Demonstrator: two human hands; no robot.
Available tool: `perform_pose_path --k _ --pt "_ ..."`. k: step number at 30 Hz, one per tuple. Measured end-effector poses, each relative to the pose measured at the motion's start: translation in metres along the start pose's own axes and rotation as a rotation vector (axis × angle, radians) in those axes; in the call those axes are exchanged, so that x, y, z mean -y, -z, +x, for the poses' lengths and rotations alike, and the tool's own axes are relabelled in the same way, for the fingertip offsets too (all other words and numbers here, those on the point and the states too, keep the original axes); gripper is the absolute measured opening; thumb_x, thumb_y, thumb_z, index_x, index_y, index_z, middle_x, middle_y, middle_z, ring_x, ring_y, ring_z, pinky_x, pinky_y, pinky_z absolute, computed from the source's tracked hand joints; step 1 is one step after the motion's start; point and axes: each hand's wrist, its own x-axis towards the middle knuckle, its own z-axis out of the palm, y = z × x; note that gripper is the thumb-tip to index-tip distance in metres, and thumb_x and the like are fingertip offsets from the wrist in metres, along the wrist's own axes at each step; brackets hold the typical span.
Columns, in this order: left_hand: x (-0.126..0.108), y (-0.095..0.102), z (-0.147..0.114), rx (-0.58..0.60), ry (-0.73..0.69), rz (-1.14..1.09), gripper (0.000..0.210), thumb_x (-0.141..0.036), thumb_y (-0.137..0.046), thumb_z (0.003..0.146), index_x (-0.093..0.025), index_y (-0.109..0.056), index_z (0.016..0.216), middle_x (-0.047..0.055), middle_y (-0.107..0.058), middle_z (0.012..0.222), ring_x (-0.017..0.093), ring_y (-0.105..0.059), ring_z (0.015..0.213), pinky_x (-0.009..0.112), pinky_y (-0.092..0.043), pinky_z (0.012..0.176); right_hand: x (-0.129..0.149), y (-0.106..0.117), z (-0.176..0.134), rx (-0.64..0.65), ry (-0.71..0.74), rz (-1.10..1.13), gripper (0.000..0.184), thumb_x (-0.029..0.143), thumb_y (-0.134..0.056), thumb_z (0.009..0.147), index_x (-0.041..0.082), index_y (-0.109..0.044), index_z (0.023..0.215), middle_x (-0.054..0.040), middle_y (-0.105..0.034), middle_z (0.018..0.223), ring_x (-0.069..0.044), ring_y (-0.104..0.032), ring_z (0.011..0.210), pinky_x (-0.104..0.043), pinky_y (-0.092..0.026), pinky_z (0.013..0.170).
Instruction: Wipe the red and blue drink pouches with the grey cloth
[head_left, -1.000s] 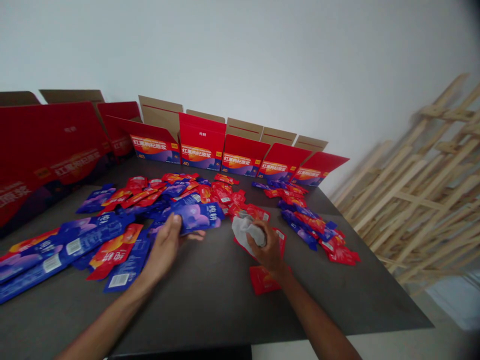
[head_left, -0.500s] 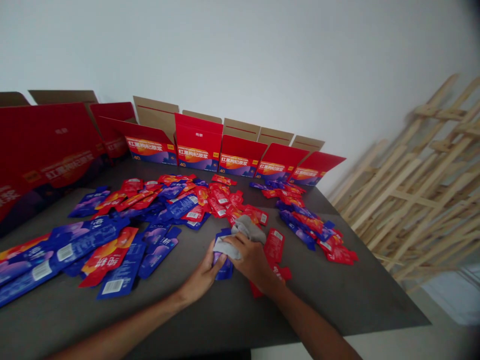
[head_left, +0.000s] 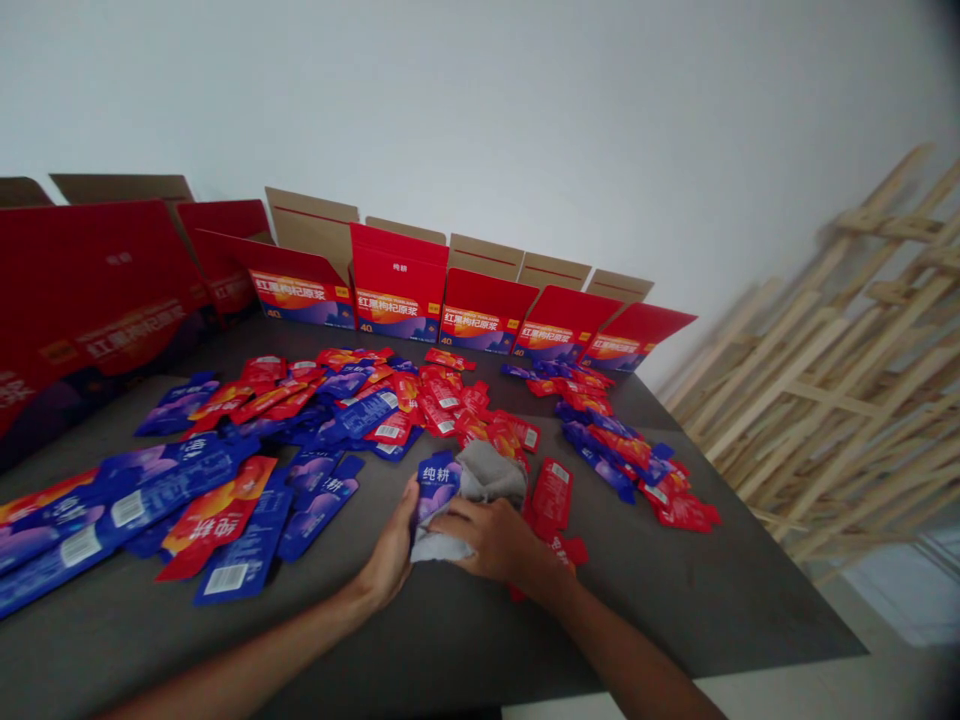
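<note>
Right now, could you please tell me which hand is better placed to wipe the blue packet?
Probably the right hand: it holds the cloth over part of the blue packet, while the left hand grips its edge.

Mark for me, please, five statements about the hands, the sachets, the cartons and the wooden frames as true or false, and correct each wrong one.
1. The right hand holds a grey cloth over part of a blue sachet. True.
2. The left hand is apart from the blue sachet. False: it grips this sachet at the left edge.
3. Only blue sachets lie on the table. False: red sachets lie there too.
4. Printed cartons stand behind the sachets with flaps raised. True.
5. Wooden frames are at the picture's right side. True.
</note>
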Motion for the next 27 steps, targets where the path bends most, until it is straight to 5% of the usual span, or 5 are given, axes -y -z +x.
perform_pose_path --k 4,10,13,22,27 --pt "-0.001 0.0 -0.001 0.004 -0.025 0.041 0.058 -0.05 -0.064 0.083 -0.019 -0.057 0.131 0.007 -0.071 0.112 0.024 -0.066 0.103 0.035 -0.05 0.091 0.001 -0.001 0.0 -0.036 -0.038 -0.007 0.045 0.033 -0.066 0.086 0.033 -0.056 0.13 -0.0005 -0.065 0.117 -0.019 -0.066 0.094 -0.025 -0.052 0.068" --pt "0.001 0.004 0.0 0.04 -0.04 0.228 0.049 -0.054 -0.063 0.083 -0.021 -0.068 0.119 0.008 -0.066 0.129 0.025 -0.047 0.133 0.035 -0.033 0.112 -0.009 -0.004 0.001 -0.31 -0.343 -0.025 0.044 0.025 -0.066 0.086 0.031 -0.058 0.129 -0.0046 -0.064 0.123 -0.021 -0.066 0.096 -0.029 -0.053 0.076" --pt "0.002 0.005 -0.001 0.065 -0.034 0.239 0.046 -0.054 -0.064 0.082 -0.024 -0.069 0.117 0.007 -0.066 0.128 0.025 -0.042 0.137 0.036 -0.031 0.114 -0.011 -0.003 0.001 -0.365 -0.385 -0.031 0.043 0.024 -0.066 0.086 0.03 -0.059 0.128 -0.0058 -0.066 0.118 -0.021 -0.066 0.095 -0.029 -0.053 0.074" --pt "-0.004 -0.004 -0.006 0.095 0.08 -0.019 0.053 -0.05 -0.065 0.083 -0.02 -0.06 0.126 0.004 -0.072 0.095 0.02 -0.067 0.083 0.03 -0.052 0.076 -0.009 -0.001 -0.001 0.011 0.052 -0.033 0.046 0.032 -0.066 0.084 0.03 -0.058 0.129 -0.0032 -0.065 0.12 -0.019 -0.066 0.094 -0.025 -0.051 0.067" --pt "-0.006 -0.005 -0.007 0.109 0.032 0.061 0.057 -0.051 -0.064 0.083 -0.022 -0.057 0.132 0.005 -0.072 0.107 0.022 -0.067 0.096 0.032 -0.051 0.085 -0.01 -0.002 -0.001 -0.037 -0.002 -0.022 0.042 0.031 -0.066 0.085 0.029 -0.061 0.126 -0.0044 -0.066 0.117 -0.019 -0.066 0.092 -0.024 -0.049 0.068"
